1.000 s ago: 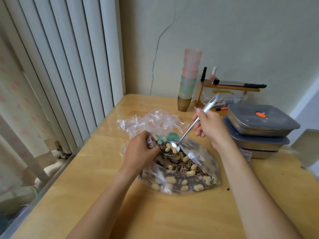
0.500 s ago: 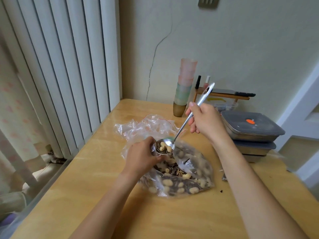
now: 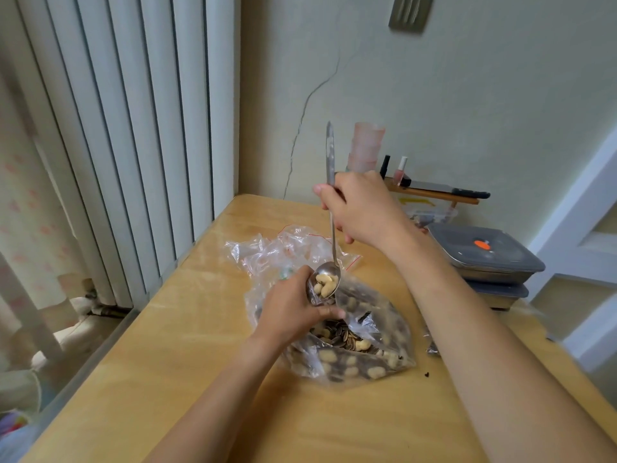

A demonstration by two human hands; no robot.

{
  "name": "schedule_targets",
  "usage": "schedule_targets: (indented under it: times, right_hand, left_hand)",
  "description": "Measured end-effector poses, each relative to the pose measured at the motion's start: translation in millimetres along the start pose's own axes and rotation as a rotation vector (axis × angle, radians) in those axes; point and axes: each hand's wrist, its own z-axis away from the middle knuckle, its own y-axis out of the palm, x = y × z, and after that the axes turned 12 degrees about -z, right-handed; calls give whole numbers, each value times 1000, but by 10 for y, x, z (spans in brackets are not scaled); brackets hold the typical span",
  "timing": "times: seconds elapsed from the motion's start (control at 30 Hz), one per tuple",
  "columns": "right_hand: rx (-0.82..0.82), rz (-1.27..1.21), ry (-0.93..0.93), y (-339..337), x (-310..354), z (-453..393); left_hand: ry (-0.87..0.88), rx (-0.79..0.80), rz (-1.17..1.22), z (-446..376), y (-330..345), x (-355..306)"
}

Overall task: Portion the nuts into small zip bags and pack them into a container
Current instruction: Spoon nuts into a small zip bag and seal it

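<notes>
Fingers (image 3: 337, 225) of the right hand (image 3: 362, 208) curled round a spoon (image 3: 331, 228), handle nearly upright, bowl tipped down and loaded with pale nuts (image 3: 324, 285). Fingers (image 3: 329, 312) of the left hand (image 3: 293, 309) curled round something small right at the spoon's bowl, at 9 o'clock of it; cannot tell what, mostly hidden behind the hand. Directly below, at 6 o'clock from the spoon, a large clear bag (image 3: 364, 349) lying open on the counter (image 3: 187, 362), holding mixed nuts and striped seeds. Crumpled clear plastic (image 3: 277, 248) at 11 o'clock of the large bag. Stacked lidded metal containers (image 3: 487, 259) at 2 o'clock, well apart from the bag. Pastel stacked cups (image 3: 365, 147) against the wall at 12 o'clock, beside a small wooden shelf (image 3: 434, 195) carrying small bottles.
</notes>
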Motion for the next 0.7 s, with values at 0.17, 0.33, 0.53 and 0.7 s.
schedule_targets:
  times: [0.17,0.33,0.53,0.7]
  right_hand:
    - [17,84,-26,65,27,-98]
    - [-22,102,-30,52,-30,-95]
    - [-61,93,-100,11,-17,-111]
    - [-118,149,-155,3,-2,-139]
  left_hand:
    - [-41,118,176,-1,-40,-19]
    - [-1,164,194,-1,-88,-1]
    - [-23,52,246,-26,-70,22]
    - [-12,8,230,-34,-66,44]
